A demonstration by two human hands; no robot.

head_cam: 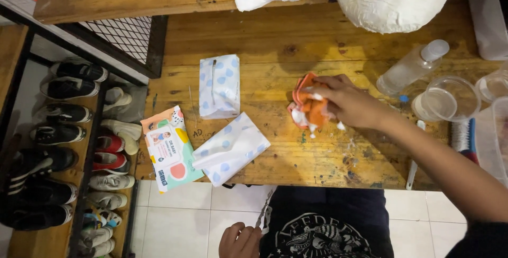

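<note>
Right-hand grip [346, 102] palm-down on orange cloth [309, 107]

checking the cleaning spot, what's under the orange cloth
The orange cloth lies bunched on the wooden table, pressed down by the right hand. Scuffed, paint-flecked wood shows around it. Whatever is directly beneath it is covered by the cloth.

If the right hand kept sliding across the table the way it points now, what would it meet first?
Probably the upright blue-dotted wipes pack: the right hand, gripping an orange cloth, points toward it over bare wooden table.
</note>
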